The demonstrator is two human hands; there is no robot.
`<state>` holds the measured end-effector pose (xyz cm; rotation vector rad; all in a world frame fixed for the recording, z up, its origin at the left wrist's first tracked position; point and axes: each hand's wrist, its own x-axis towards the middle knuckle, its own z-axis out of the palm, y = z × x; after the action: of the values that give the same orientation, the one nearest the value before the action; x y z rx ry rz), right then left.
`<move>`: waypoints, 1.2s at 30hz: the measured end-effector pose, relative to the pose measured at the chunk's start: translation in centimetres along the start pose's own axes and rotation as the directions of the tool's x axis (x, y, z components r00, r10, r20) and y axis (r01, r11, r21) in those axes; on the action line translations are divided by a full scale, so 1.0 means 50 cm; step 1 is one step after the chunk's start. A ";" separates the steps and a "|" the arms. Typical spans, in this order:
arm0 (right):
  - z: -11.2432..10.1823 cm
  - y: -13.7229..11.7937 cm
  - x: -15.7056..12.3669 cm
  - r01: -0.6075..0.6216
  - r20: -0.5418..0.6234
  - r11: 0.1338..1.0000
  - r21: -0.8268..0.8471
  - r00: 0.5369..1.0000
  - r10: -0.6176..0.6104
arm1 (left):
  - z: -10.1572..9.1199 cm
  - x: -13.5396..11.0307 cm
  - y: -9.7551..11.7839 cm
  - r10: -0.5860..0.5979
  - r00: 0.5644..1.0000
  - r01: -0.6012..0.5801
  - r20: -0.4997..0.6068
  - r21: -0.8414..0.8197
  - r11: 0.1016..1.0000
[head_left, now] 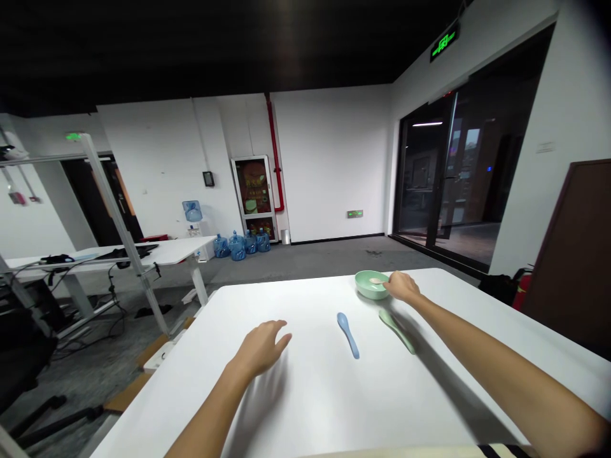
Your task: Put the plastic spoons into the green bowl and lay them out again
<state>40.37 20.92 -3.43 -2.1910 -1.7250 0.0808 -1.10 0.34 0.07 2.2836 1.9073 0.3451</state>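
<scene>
The right grip [401, 286] reaches toward the far edge of the surface [305, 299] and lies against the rim of a green bowl [365, 285]. Its fingers are curled together, though whether they clamp the rim or a pale bit [375, 280] inside the bowl, I cannot tell. The bowl sits near the far edge, right of centre. Just below it lies a green spoon [396, 331], flat and close under the right wrist. A blue spoon [348, 335] lies flat between the hands, its head toward the far edge. The left grip [260, 350] is open — palm down, fingers spread and slightly blurred — nearest the blue spoon but apart from it. On a surface this smooth, fingers kept low at the rim likely steady a bowl better than a grab from above. Beyond the surface stand a second desk [119, 254] and blue water jugs [237, 247].
</scene>
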 end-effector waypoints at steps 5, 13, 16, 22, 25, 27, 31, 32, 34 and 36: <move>0.036 -0.011 0.023 -0.011 0.007 1.000 -0.010 1.000 0.011 | 0.003 0.005 -0.007 0.008 1.000 -0.008 0.000 -0.007 1.000; 0.069 -0.015 0.039 -0.001 0.018 1.000 -0.016 1.000 0.001 | 0.004 0.013 -0.009 -0.002 1.000 0.002 -0.008 -0.014 1.000; 0.069 -0.015 0.040 0.008 0.040 1.000 -0.019 0.999 -0.008 | 0.001 0.012 -0.007 -0.008 1.000 0.008 -0.006 -0.012 1.000; 0.038 -0.019 0.014 0.027 0.051 1.000 -0.010 0.998 -0.026 | 0.003 0.011 -0.008 -0.010 1.000 0.010 -0.008 -0.018 1.000; 0.009 -0.016 -0.019 0.080 -0.001 0.997 -0.015 0.997 -0.080 | 0.004 0.010 -0.009 0.008 1.000 -0.008 -0.017 -0.023 1.000; -0.013 -0.010 -0.047 0.123 -0.052 0.992 -0.033 0.991 -0.125 | 0.003 0.009 -0.009 0.013 1.000 -0.013 -0.020 -0.022 1.000; -0.053 0.010 -0.108 0.229 -0.088 0.972 -0.050 0.969 -0.233 | 0.002 0.006 -0.006 0.024 1.000 -0.024 -0.019 -0.009 1.000; -0.063 0.015 -0.123 0.254 -0.091 0.966 -0.046 0.962 -0.257 | 0.002 0.005 -0.006 0.027 0.999 -0.027 -0.017 -0.006 1.000; -0.079 0.025 -0.151 0.294 -0.100 0.955 -0.036 0.950 -0.296 | 0.001 0.003 -0.004 0.030 0.999 -0.030 -0.014 -0.002 1.000; -0.092 0.033 -0.176 0.321 -0.106 0.946 -0.034 0.941 -0.323 | 0.000 0.001 -0.003 0.029 0.999 -0.029 -0.019 0.001 1.000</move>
<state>40.83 11.14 -1.11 -1.8553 -1.9985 -0.1338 -1.25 0.43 0.04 2.3190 1.8852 0.3703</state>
